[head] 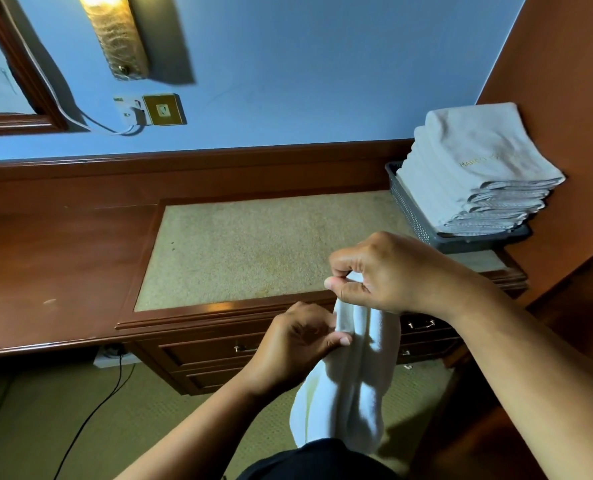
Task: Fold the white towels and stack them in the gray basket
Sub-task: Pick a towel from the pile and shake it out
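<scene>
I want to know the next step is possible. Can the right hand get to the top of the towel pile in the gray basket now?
Probably yes. The folded stack in the gray basket lies open on top, nothing between it and the right hand. But both that hand and the left hand grip the hanging white towel.

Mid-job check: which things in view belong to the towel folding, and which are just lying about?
Part of the job:
- white towel, hanging, pinched by the right hand and the left hand
- folded towels, stacked above the rim
- gray basket holding them
- desk pad, the likely folding surface

Just lying about:
- wall lamp
- wall socket
- drawers
- floor cable
</scene>
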`<action>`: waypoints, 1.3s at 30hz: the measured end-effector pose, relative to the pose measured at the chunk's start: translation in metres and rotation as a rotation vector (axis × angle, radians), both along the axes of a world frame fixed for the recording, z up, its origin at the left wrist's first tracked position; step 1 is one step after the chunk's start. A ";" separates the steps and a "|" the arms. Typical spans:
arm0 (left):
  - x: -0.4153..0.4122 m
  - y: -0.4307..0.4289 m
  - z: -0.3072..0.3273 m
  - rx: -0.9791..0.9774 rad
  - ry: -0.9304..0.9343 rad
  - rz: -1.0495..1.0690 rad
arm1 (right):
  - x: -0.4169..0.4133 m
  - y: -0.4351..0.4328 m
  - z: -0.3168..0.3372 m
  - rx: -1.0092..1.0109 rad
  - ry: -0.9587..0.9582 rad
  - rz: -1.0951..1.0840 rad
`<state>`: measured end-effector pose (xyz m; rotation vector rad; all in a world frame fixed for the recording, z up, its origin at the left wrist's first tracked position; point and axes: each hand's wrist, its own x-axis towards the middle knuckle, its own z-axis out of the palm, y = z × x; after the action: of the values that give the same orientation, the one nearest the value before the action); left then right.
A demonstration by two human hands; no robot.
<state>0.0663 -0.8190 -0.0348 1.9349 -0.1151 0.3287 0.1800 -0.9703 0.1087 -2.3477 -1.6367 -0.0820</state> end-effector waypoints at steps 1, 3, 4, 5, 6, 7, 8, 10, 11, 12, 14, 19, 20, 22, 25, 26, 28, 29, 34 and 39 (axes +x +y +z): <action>0.001 0.002 -0.007 0.083 0.032 -0.017 | 0.001 0.001 0.000 0.003 -0.003 0.000; -0.001 0.007 -0.027 0.213 0.128 -0.064 | 0.004 0.001 -0.001 -0.001 -0.014 -0.021; -0.003 0.012 -0.040 0.277 0.173 -0.082 | 0.007 -0.001 -0.001 -0.013 -0.014 -0.041; -0.006 0.018 -0.055 0.361 0.216 -0.095 | 0.009 -0.003 0.000 -0.031 -0.015 -0.063; -0.010 0.025 -0.069 0.455 0.263 -0.104 | 0.013 -0.005 0.000 -0.056 -0.019 -0.089; -0.015 0.033 -0.083 0.554 0.331 -0.109 | 0.017 -0.008 0.000 -0.085 -0.023 -0.120; -0.020 0.042 -0.096 0.648 0.413 -0.105 | 0.021 -0.010 -0.001 -0.109 -0.026 -0.153; -0.034 0.061 -0.116 0.793 0.604 -0.063 | 0.030 -0.013 -0.003 -0.155 -0.039 -0.220; -0.043 0.072 -0.124 0.852 0.690 -0.034 | 0.033 -0.014 -0.005 -0.184 -0.042 -0.248; -0.051 0.082 -0.131 0.911 0.763 -0.005 | 0.037 -0.014 -0.007 -0.213 -0.041 -0.269; -0.068 0.103 -0.142 1.014 0.882 0.060 | 0.043 -0.015 -0.013 -0.247 -0.021 -0.301; -0.096 0.150 -0.147 1.070 1.009 0.315 | 0.049 -0.010 -0.030 -0.216 -0.029 -0.397; -0.103 0.158 -0.146 1.067 1.038 0.372 | 0.053 -0.009 -0.035 -0.197 -0.024 -0.428; -0.115 0.173 -0.143 1.078 1.095 0.463 | 0.062 -0.014 -0.041 -0.159 0.000 -0.494; -0.134 0.194 -0.141 1.085 1.150 0.570 | 0.075 -0.020 -0.052 -0.106 -0.006 -0.561; -0.139 0.200 -0.139 1.074 1.149 0.619 | 0.079 -0.021 -0.057 -0.096 -0.015 -0.576; -0.144 0.209 -0.137 1.020 1.120 0.735 | 0.086 -0.023 -0.071 -0.090 -0.020 -0.608; -0.145 0.213 -0.134 0.999 1.085 0.782 | 0.090 -0.024 -0.078 -0.086 -0.015 -0.619; -0.140 0.237 -0.121 0.687 0.801 0.994 | 0.110 -0.030 -0.122 -0.153 0.088 -0.690; -0.127 0.256 -0.091 0.574 0.631 1.105 | 0.116 -0.045 -0.170 -0.099 0.225 -1.051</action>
<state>-0.0607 -0.5629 -0.1256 2.4085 1.4457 0.3954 0.2963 -1.0148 -0.0614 -2.8790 -0.1912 0.0581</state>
